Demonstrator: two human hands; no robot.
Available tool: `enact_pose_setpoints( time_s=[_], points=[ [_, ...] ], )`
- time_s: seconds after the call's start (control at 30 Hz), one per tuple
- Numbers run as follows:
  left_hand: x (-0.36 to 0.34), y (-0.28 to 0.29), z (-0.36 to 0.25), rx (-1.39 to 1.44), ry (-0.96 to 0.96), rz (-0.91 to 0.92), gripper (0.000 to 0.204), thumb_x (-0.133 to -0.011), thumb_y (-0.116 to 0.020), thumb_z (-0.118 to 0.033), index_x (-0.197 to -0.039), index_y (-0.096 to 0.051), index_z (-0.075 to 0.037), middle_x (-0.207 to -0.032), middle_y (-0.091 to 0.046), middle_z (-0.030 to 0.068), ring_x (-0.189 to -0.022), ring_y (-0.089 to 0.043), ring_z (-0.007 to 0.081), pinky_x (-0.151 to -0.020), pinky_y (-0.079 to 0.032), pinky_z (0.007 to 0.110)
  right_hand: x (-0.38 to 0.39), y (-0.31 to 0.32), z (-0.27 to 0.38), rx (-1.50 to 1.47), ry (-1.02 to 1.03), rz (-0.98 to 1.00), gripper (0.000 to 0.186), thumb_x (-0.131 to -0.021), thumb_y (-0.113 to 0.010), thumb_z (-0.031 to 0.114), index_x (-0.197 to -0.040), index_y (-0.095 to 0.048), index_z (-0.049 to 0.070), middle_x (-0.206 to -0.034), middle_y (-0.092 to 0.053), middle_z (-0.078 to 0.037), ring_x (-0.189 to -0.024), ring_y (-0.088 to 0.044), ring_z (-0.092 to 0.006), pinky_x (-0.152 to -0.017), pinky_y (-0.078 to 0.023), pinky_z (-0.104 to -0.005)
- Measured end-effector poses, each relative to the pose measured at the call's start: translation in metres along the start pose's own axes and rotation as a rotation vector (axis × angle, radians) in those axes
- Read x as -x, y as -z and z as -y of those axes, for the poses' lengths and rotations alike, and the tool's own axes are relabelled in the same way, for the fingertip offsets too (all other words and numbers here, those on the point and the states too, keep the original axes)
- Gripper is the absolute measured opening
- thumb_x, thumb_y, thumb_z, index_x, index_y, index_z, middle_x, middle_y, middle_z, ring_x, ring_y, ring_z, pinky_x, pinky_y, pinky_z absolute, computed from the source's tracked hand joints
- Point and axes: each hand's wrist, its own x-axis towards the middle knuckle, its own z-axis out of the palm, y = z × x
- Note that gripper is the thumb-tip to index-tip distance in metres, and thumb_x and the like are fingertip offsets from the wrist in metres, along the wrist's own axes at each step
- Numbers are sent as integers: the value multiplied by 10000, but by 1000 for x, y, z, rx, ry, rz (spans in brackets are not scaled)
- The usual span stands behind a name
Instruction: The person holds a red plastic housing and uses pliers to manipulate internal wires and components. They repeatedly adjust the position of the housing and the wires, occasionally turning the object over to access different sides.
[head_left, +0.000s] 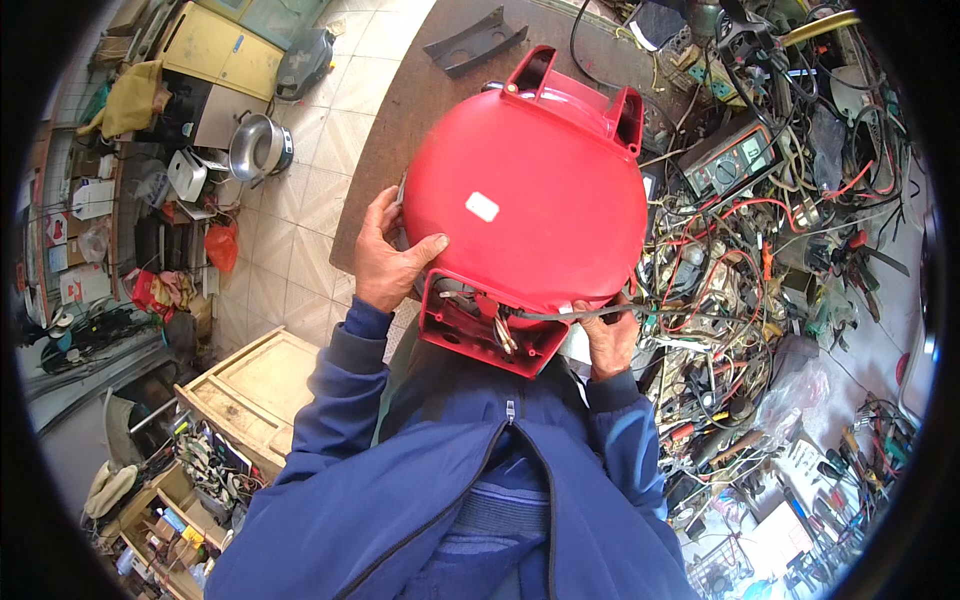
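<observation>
Big red domed appliance housing [530,200] tipped up over the edge of the brown workbench [400,110], right in front of the chest, open handle bracket with loose wires [500,325] facing down. Left hand [385,255] clamped on its left side, thumb flat across the shell; right hand [610,340] closed under the lower right rim, fingers mostly hidden. Multimeter [730,160] and a cable tangle [740,270] off to the right.

left of shell: bare brown tabletop [400,110], open pass
right: wire tangle [740,260], multimeter [730,160] block
centre: red shell [530,200] fills
</observation>
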Motion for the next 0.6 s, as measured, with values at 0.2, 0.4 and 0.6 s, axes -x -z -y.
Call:
enact_pose_setpoints(
  time_s=[0.2, 0.4, 0.6],
  points=[
    [2, 5, -1, 63, 10, 25, 963, -792, -968, -201, -1540, -413, 39, -1402, -611, 263, -1282, -626, 291, -1093, -517, 407, 3, -8, 5, 60, 69, -19, 830, -753, -997, 259, -1395, -582, -65, -1306, -679, -139, -1191, -618, -234, -1067, -479, -368],
    [9, 7, 1, 110, 20, 28, 874, -846, -919, -155, -1534, -413, 29, -1470, -571, 232, -1298, -613, 274, -1093, -523, 388, 13, -6, 9, 253, 143, -36, 901, -731, -993, 379, -1390, -586, -79, -1273, -692, -180, -1204, -633, -273, -1076, -470, -395],
    [7, 4, -5, 95, 35, -6, 861, -815, -941, -151, -1491, -441, 38, -1407, -609, 243, -1249, -640, 285, -1060, -543, 398, 7, -5, 5, 138, 86, -11, 883, -729, -995, 364, -1381, -594, -74, -1281, -691, -170, -1207, -625, -273, -1086, -461, -393]
  ],
)
